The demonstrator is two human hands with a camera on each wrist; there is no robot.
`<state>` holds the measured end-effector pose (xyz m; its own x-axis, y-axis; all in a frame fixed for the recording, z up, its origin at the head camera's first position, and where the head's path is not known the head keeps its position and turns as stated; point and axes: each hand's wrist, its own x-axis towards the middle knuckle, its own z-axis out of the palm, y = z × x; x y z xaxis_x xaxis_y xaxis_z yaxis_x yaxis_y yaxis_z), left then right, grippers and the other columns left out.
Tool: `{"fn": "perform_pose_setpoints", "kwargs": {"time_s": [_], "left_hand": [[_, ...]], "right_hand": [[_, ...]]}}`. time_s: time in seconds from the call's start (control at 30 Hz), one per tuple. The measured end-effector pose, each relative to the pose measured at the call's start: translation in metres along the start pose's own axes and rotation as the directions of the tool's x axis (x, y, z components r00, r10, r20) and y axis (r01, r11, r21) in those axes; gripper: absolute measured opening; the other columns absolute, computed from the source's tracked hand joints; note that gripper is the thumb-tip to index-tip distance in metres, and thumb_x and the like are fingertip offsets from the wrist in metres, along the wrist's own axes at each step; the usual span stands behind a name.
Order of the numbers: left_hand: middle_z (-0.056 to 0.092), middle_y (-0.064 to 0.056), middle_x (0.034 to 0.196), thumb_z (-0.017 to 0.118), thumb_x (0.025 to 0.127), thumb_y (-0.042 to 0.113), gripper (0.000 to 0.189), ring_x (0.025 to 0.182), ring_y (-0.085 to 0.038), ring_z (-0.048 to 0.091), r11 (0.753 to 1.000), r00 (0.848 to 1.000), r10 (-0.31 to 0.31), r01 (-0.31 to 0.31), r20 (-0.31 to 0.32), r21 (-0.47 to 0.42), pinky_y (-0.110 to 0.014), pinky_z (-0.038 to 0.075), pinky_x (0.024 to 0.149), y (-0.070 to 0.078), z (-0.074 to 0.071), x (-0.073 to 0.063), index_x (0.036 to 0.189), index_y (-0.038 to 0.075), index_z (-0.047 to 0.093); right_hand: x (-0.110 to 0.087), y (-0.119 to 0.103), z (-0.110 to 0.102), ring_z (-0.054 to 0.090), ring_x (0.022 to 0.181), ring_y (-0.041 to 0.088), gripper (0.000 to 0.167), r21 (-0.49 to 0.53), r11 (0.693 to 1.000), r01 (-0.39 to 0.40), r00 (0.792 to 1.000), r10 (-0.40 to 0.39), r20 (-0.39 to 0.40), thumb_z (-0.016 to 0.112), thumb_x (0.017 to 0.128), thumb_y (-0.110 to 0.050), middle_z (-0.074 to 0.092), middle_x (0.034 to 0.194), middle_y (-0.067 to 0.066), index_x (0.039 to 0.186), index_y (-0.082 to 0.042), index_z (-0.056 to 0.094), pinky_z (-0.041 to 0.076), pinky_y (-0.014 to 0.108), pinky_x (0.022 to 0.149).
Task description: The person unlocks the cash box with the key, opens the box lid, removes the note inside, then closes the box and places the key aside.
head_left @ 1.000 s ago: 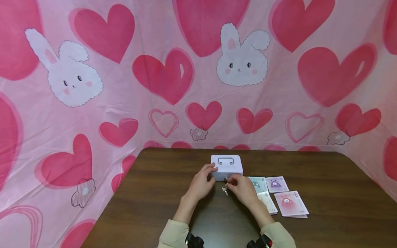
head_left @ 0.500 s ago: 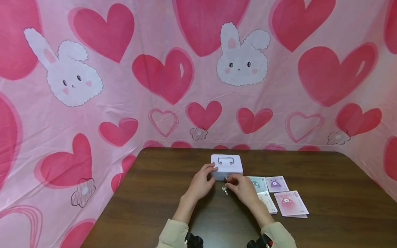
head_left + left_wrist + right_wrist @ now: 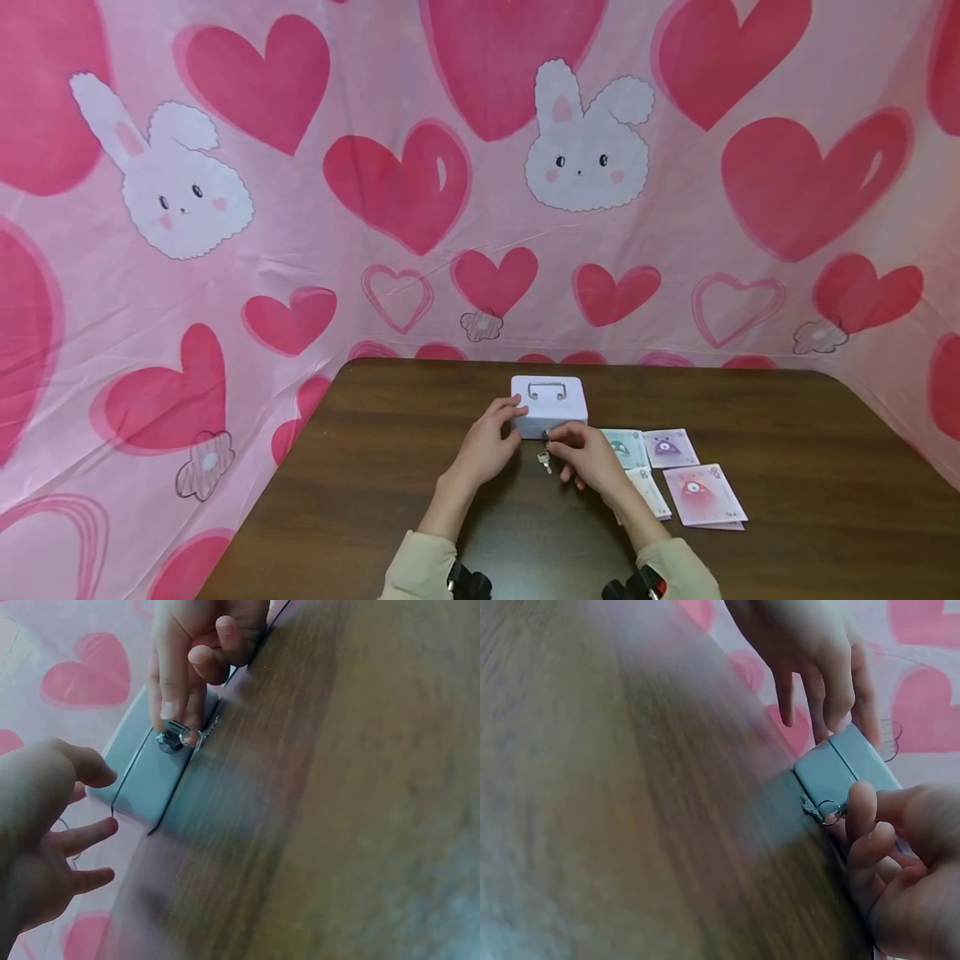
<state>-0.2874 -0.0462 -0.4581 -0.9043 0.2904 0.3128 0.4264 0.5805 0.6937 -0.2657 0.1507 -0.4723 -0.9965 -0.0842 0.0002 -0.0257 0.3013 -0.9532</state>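
A small white cash box [image 3: 549,408] with a wire handle [image 3: 547,388] on its lid stands at the table's far side, lid down. My left hand [image 3: 486,443] rests its fairly straight fingers on the left side and corner of the box. At the front, my right hand [image 3: 594,460] pinches a key at the round lock [image 3: 169,741], thumb and index finger together, other fingers loosely bent. The key's head is mostly hidden by the fingertips. From it, a ring [image 3: 829,812] carries a second key [image 3: 808,808], which hangs in front of the box.
Play banknotes with cartoon monsters lie right of the box: green [image 3: 627,448], purple [image 3: 670,447], pink [image 3: 703,493] and a pale one [image 3: 651,492] partly behind the right forearm. The brown wooden table [image 3: 405,417] meets a pink heart-and-rabbit curtain [image 3: 480,225] at its far edge.
My right hand has turned slightly at the lock, and its lower fingers now show below the palm. The left hand and the box stay in place.
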Motion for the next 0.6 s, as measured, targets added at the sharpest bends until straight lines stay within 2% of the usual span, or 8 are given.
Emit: {"fn": "perform_pose_setpoints", "kwargs": {"time_s": [0.27,0.4,0.47,0.6], "left_hand": [[0.057,0.004,0.142,0.065,0.091,0.009,0.035,0.133,-0.018,0.054,1.0,1.0,0.009,-0.009,-0.026,0.017,-0.041,0.046,0.106,-0.0003,0.0016,0.0006,0.125,0.014,0.069],[0.056,0.006,0.143,0.064,0.091,0.011,0.036,0.133,-0.018,0.055,0.999,1.0,0.003,-0.002,-0.025,0.032,-0.04,0.047,0.104,-0.0008,0.0021,0.0005,0.125,0.015,0.069],[0.056,0.007,0.143,0.064,0.091,0.012,0.036,0.133,-0.017,0.054,0.999,1.0,-0.004,0.005,-0.02,0.036,-0.04,0.047,0.104,-0.0006,0.0018,0.0002,0.126,0.016,0.069],[0.056,0.006,0.144,0.064,0.092,0.013,0.035,0.132,-0.018,0.055,0.999,1.0,0.0,0.001,-0.017,0.038,-0.041,0.047,0.104,-0.0009,0.0014,-0.0009,0.127,0.016,0.068]], "right_hand": [[-0.0003,-0.0018,0.002,0.046,0.045,0.01,0.021,0.031,0.999,-0.035,0.999,0.036,-0.012,0.069,0.09,-0.009,0.057,0.069,0.006,0.11,-0.003,0.071,0.038,0.024,0.037],[-0.0005,-0.0042,0.0036,0.045,0.046,0.01,0.02,0.036,0.998,-0.047,0.999,0.048,-0.022,0.068,0.091,-0.007,0.055,0.067,0.006,0.11,-0.002,0.071,0.037,0.023,0.038],[-0.0012,-0.0054,0.0042,0.047,0.048,0.01,0.02,0.047,0.998,-0.052,0.998,0.054,-0.024,0.067,0.091,-0.006,0.057,0.07,0.007,0.11,-0.002,0.071,0.037,0.023,0.037],[-0.0031,-0.0072,0.0047,0.062,0.055,0.014,0.022,0.078,0.995,-0.063,0.998,0.064,-0.009,0.065,0.092,-0.005,0.066,0.082,0.012,0.113,0.001,0.068,0.039,0.023,0.038]]}}
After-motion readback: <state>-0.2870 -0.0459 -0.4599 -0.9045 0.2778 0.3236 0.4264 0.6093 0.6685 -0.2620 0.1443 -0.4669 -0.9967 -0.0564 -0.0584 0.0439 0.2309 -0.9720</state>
